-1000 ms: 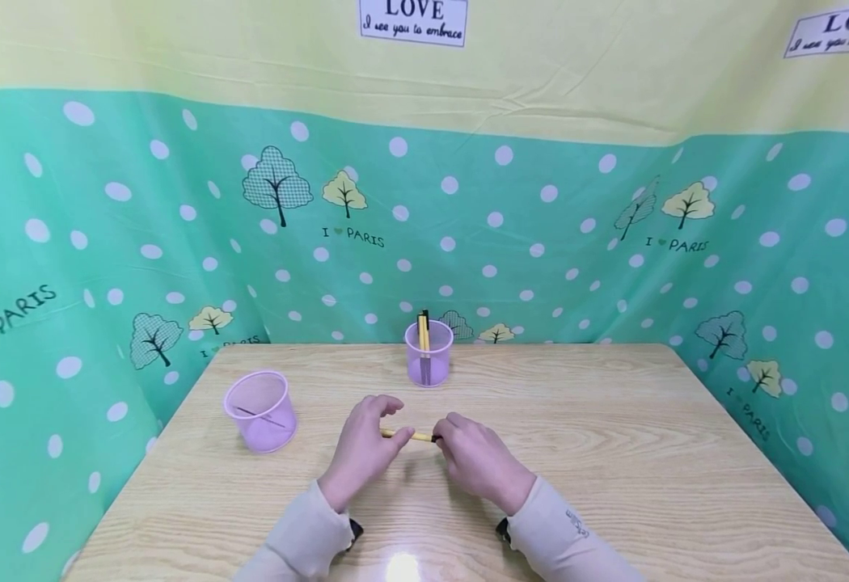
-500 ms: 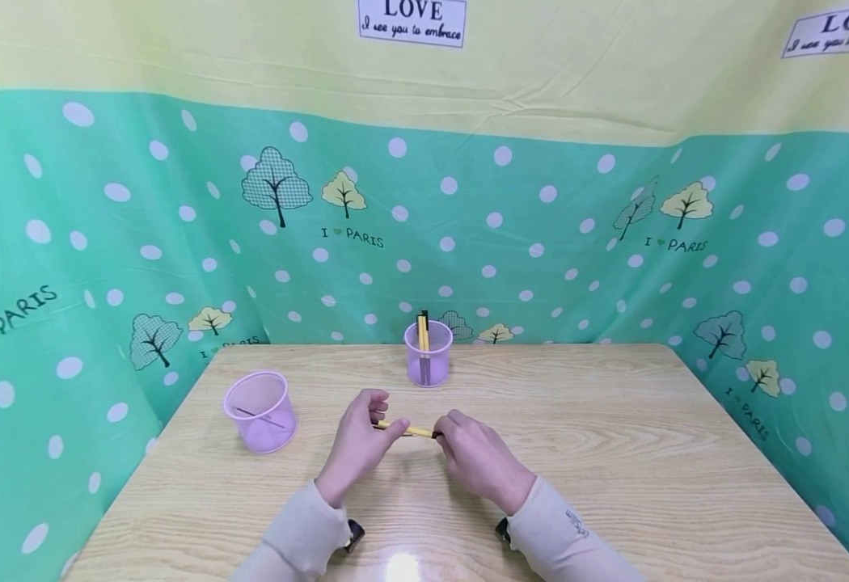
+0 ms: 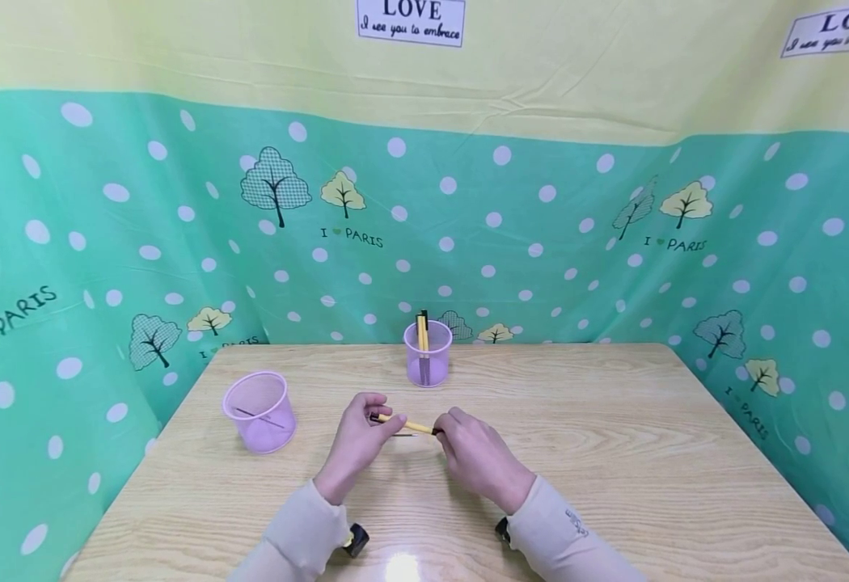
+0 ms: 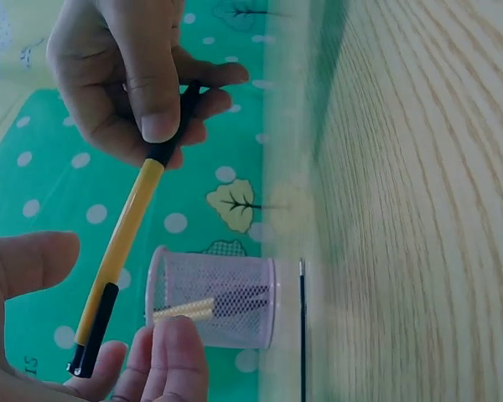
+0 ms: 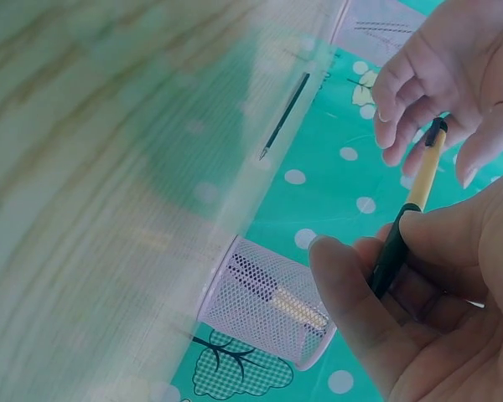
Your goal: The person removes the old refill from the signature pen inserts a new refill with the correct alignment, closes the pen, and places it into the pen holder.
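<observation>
My right hand (image 3: 479, 457) pinches the black grip of a yellow pen (image 4: 121, 239) between thumb and fingers. The pen's black clip end points toward my left hand (image 3: 357, 440). That hand is spread around the clip end, its thumb standing apart from the pen in the left wrist view; whether its fingers touch the barrel I cannot tell. A thin dark pen refill (image 5: 285, 115) lies on the table below the hands. Farther back, a purple mesh cup (image 3: 439, 368) holds yellow-and-black pens (image 3: 423, 335).
At the left stands a second purple mesh cup (image 3: 268, 440) with thin dark rods (image 3: 260, 416) inside. The wooden table (image 3: 614, 453) is bounded by a green dotted curtain (image 3: 541, 267) at its back and sides.
The pen's clip end has risen and come into view by my left hand, which moved slightly left. The refill now shows on the table below the pen. My right hand has hardly moved.
</observation>
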Available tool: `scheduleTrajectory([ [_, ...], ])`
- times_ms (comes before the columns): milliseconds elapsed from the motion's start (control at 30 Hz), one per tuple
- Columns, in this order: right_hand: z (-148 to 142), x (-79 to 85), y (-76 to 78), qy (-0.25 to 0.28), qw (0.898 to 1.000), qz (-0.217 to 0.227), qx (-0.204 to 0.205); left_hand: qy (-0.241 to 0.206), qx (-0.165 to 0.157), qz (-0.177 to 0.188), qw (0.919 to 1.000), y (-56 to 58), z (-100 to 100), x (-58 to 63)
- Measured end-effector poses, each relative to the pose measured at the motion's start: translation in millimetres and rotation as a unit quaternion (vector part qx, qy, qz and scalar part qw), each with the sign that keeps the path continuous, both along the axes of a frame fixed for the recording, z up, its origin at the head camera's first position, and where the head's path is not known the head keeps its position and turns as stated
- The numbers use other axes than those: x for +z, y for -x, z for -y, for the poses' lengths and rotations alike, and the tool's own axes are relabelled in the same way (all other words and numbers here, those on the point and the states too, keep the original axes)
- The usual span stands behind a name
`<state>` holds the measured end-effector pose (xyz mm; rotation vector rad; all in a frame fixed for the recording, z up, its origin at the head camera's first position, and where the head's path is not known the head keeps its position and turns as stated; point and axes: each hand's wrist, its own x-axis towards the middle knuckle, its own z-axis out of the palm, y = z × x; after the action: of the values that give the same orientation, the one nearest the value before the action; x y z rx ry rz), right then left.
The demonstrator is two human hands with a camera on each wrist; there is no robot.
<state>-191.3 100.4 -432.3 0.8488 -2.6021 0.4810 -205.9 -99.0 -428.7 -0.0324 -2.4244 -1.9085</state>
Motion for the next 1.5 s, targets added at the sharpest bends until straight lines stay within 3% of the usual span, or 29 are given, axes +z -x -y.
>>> scheduleTrajectory([
  [233, 0.0, 0.7, 0.4, 0.000, 1.000, -0.004, -0.001, -0.039, 0.000, 0.014, 0.9992, -0.7, -2.1, 0.3],
  [400, 0.2, 0.7, 0.8, 0.001, 1.000, -0.001, 0.001, -0.094, -0.012, 0.037, 0.9948, -2.5, -2.6, -0.3],
  [567, 0.2, 0.5, 0.4, 0.002, 1.000, 0.007, -0.001, -0.119, -0.021, 0.051, 0.9914, -3.2, -2.5, -1.2],
  [800, 0.6, 0.1, -0.2, 0.006, 1.000, 0.008, -0.001, -0.212, -0.016, 0.085, 0.9733, -0.4, -2.2, -2.0],
  [1167, 0.8, 0.3, 0.0, 0.016, 1.000, 0.005, -0.004, -0.294, -0.043, 0.101, 0.9495, 1.1, -4.0, -4.4],
  [1500, 0.7, 0.4, 0.3, 0.017, 1.000, 0.001, -0.002, -0.318, -0.035, 0.093, 0.9427, -0.3, -6.1, -7.9],
])
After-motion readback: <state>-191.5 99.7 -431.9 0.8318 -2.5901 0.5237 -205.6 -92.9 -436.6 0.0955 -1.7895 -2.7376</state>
